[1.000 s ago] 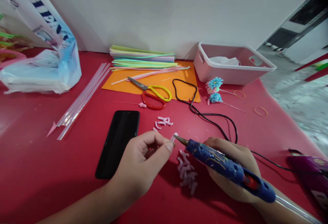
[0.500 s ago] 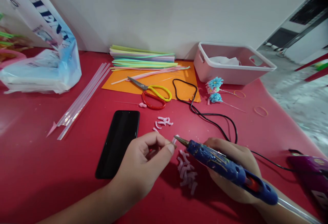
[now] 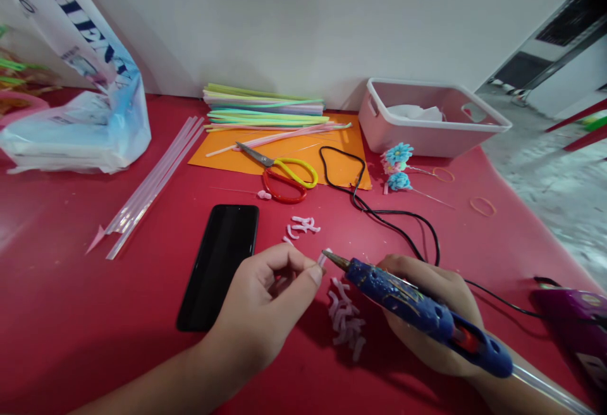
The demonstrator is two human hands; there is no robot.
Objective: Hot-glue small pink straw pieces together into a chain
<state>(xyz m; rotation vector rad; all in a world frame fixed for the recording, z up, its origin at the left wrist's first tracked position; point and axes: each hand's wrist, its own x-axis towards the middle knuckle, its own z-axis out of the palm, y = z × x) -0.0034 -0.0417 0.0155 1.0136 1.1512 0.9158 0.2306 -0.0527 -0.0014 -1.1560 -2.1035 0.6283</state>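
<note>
My left hand (image 3: 268, 298) pinches a short pink pipe cleaner piece (image 3: 323, 258) between thumb and forefinger. Wrapped around a blue hot glue gun (image 3: 417, 310) is my right hand (image 3: 441, 301), partly hidden behind the gun's body. The gun's metal nozzle meets the tip of the pink piece, or nearly so. A clear glue stick (image 3: 545, 390) runs out of the gun's back end. Below the nozzle lies a pile of cut pink pipe cleaner pieces (image 3: 346, 317). Several more pink bits (image 3: 303, 224) are scattered beyond my left hand.
A black phone (image 3: 220, 266) lies left of my hand. Scissors (image 3: 284, 171) and pipe cleaners (image 3: 265, 108) rest on orange paper (image 3: 222, 155). Glue sticks (image 3: 152, 181), a plastic bag (image 3: 95, 130), a pink bin (image 3: 427, 130), fluffy flowers (image 3: 398, 165) and a black cord (image 3: 403, 212) surround them.
Almost nothing differs. Both hands, the pink piece and the glue gun stay in practically the same place.
</note>
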